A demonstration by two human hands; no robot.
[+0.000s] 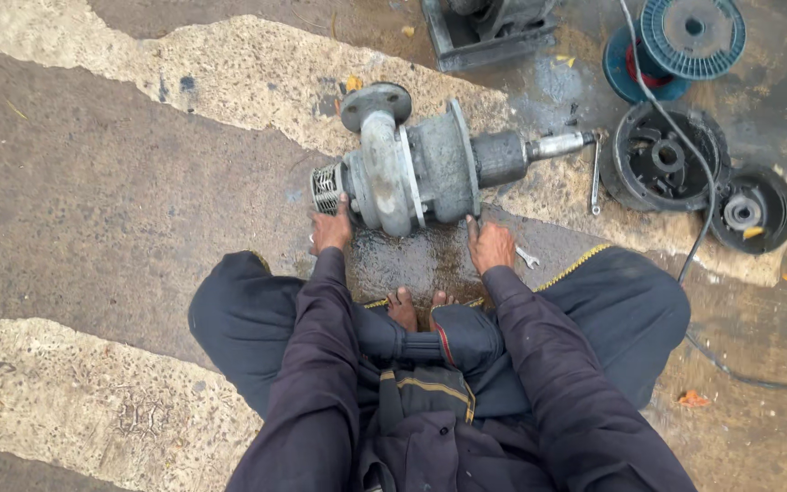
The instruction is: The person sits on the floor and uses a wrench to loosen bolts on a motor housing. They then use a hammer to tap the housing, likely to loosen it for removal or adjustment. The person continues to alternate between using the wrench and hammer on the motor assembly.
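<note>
Hands: left hand (331, 230) and right hand (490, 246) spread open against rough grey cast-metal pump (421, 166), wet concrete floor (93, 200).

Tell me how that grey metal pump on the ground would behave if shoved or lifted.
The pump is thick cast metal, so probably heavy and rigid. Its rounded casing and shaft suggest it may rock or roll sideways. The ground beneath looks wet, so it could be slippery under the left hand and right hand.

Both arms reach forward — left hand (331, 231), right hand (491, 246) lowered.
</note>
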